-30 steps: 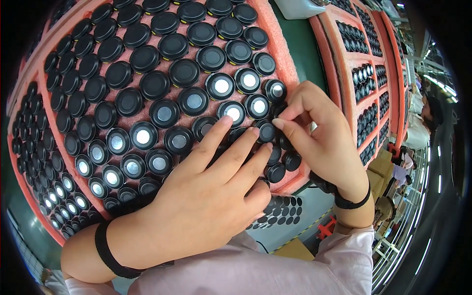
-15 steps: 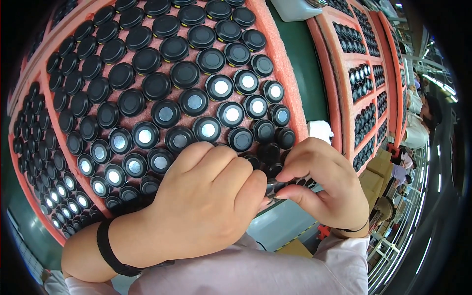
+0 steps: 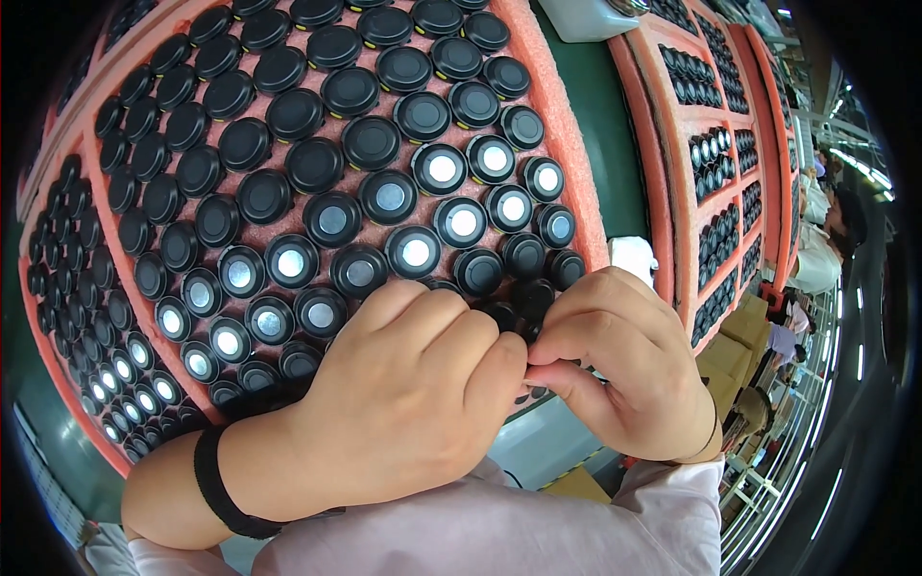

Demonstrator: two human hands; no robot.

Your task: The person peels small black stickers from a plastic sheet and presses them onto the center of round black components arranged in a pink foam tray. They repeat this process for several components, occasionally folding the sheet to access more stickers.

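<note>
My left hand point(image 3: 423, 384) is curled closed, its back facing up, over the near edge of a pink foam tray point(image 3: 567, 144). My right hand point(image 3: 629, 365) pinches thumb and forefinger together right against the left hand's knuckles. Whatever sits between the two hands is hidden by the fingers. Rows of round black parts point(image 3: 372, 142) fill the tray. Those nearer my hands carry a shiny silver disc point(image 3: 416, 252) on top; those farther off have plain dark tops. Several dark parts point(image 3: 531, 298) lie just beyond my right fingertips.
More pink foam trays point(image 3: 687, 192) with black parts stand at the right across a green surface point(image 3: 600, 115). A white container point(image 3: 581, 19) is at the back, and a small white object point(image 3: 631, 257) lies beside my right hand. Cardboard boxes point(image 3: 735, 350) and other people point(image 3: 816, 254) are farther right.
My right thumb and forefinger have closed together and moved left until they meet my left hand. The view has shifted slightly; the trays look unchanged.
</note>
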